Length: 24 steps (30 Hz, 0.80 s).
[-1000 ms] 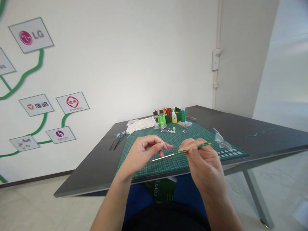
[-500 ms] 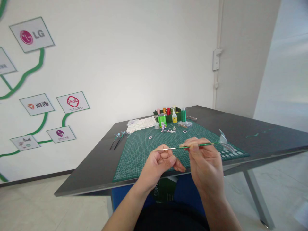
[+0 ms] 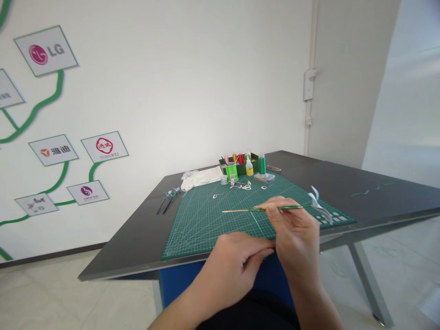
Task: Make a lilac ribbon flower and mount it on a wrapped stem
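My right hand (image 3: 292,224) pinches a thin gold-coloured stick (image 3: 237,211), partly wrapped in green, level above the cutting mat (image 3: 202,224). Pale petal-like pieces (image 3: 319,206) stand at the stick's right end. A green thread (image 3: 256,220) slants down from the stick toward my left fingertips. My left hand (image 3: 237,261) is lower, at the mat's near edge, back of the hand up, with thumb and forefinger closed together beside my right hand. The thread's end at those fingertips is too small to make out.
Behind the mat stand a green cup (image 3: 232,172), a glue bottle (image 3: 249,167), a green thread spool (image 3: 261,164) and a box of spools (image 3: 254,165). Scissors (image 3: 245,187) lie on the mat. Two dark sticks with bluish tops (image 3: 168,201) and a white sheet (image 3: 208,176) lie leftward.
My left hand has left the stick's bare end, turned over and dropped toward my right wrist. The green thread now shows stretched below the stick. My right hand stays nearly in place.
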{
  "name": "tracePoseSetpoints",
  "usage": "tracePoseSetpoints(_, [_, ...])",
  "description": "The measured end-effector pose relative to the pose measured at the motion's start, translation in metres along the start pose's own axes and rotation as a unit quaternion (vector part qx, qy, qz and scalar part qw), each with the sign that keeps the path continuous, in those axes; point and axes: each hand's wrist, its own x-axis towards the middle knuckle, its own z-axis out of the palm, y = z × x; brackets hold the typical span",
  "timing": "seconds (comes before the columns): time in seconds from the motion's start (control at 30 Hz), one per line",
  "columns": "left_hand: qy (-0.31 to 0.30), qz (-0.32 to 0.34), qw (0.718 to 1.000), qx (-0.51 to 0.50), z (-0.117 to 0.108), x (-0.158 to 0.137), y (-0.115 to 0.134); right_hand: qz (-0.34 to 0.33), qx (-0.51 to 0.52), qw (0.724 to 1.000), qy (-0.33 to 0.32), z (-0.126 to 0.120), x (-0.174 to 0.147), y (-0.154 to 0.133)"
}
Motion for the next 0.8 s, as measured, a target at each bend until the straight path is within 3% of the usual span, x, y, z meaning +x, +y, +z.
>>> tracePoseSetpoints(0.17, [-0.019, 0.089, 0.984, 0.150, -0.003, -0.001, 0.001, 0.016, -0.033, 0.999, -0.020, -0.001, -0.001, -0.002])
tracePoseSetpoints(0.27, [-0.011, 0.113, 0.979, 0.170, -0.010, 0.000, 0.005, 0.023, -0.057, 0.998, -0.031, -0.004, -0.001, 0.000])
tracePoseSetpoints(0.4, [0.024, 0.119, 0.987, 0.102, -0.031, 0.003, 0.008, 0.029, -0.051, 0.997, -0.043, -0.006, 0.002, -0.001])
tracePoseSetpoints(0.53, [0.092, 0.072, 0.993, 0.036, -0.052, 0.010, 0.002, 0.031, -0.009, 0.997, -0.064, -0.006, 0.004, -0.004])
tracePoseSetpoints(0.8, [0.067, 0.008, 0.994, -0.082, -0.062, 0.031, -0.015, 0.098, 0.109, 0.979, -0.143, -0.008, 0.001, -0.002])
